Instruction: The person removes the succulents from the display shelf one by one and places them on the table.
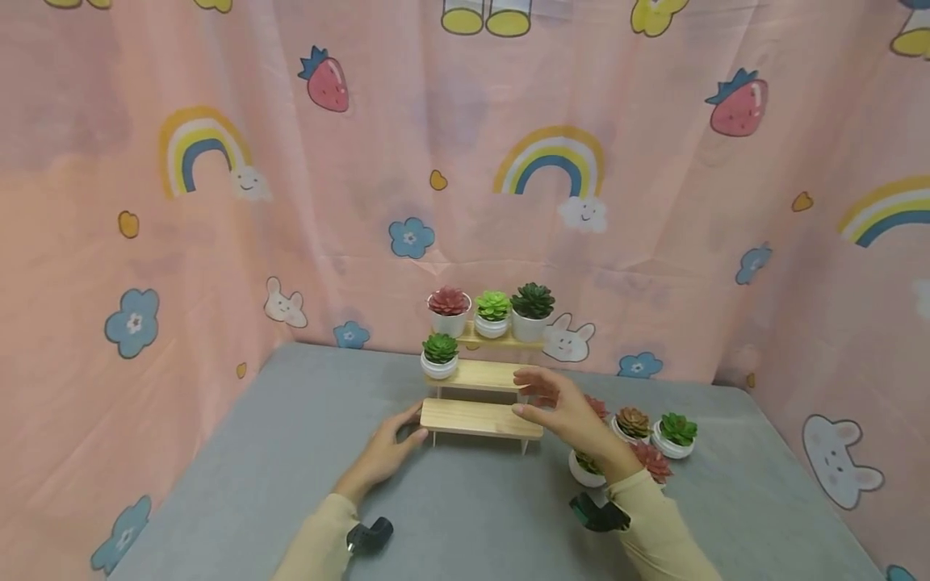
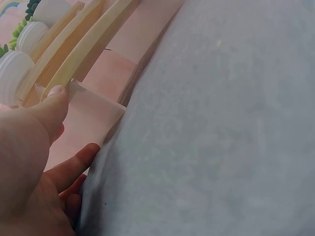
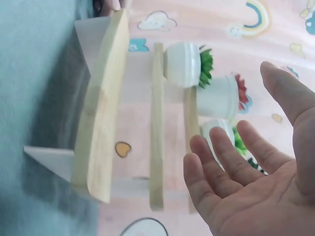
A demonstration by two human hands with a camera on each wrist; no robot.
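A tiered wooden stand [image 1: 479,418] with pale boards and translucent legs stands on the table. Beside the left end of its lowest board, my left hand [image 1: 387,449] touches the board's end with the thumb, fingers fairly straight. My right hand [image 1: 563,407] hovers by the right end of the middle board, fingers spread and holding nothing. A green succulent in a white pot [image 1: 440,356] sits at the left of the middle board. Along the top board stand a red succulent [image 1: 448,310], a light-green one [image 1: 492,313] and a dark-green one [image 1: 533,311].
Right of the stand, several more potted succulents are grouped on the grey table [image 1: 465,516], partly hidden by my right arm; among them are a brown one [image 1: 632,421] and a green one [image 1: 676,434]. A pink patterned curtain [image 1: 465,105] hangs behind and at both sides.
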